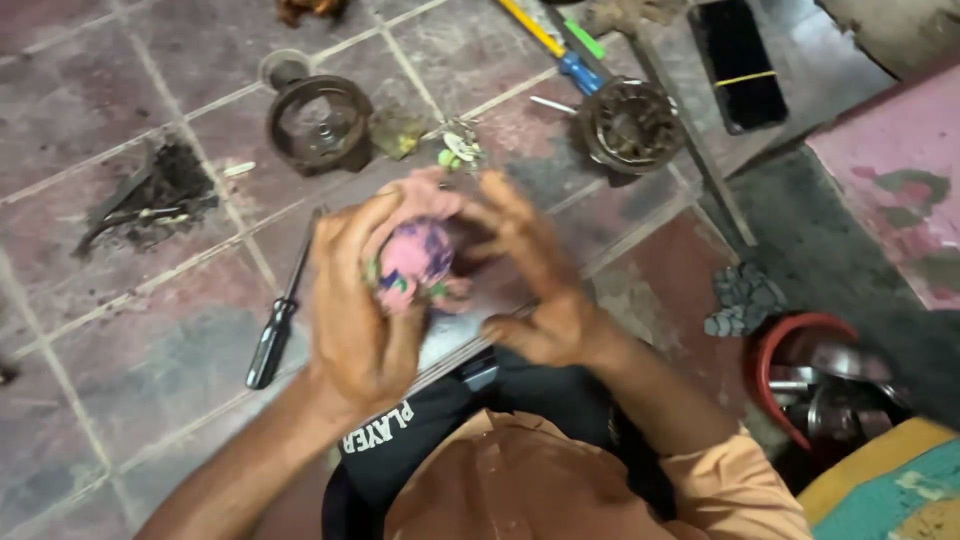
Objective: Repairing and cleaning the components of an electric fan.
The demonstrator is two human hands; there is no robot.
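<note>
Both hands working a pink rag around a small part, held above the tiled floor.

Seen from the head camera, the left hand is curling closed around the pink rag, while the right hand is spreading half-open fingers against its far side; keeping the left grip firm and rubbing with the right fingertips looks wisest. A black-handled screwdriver is lying on the tiled floor, near a rusty motor housing.
</note>
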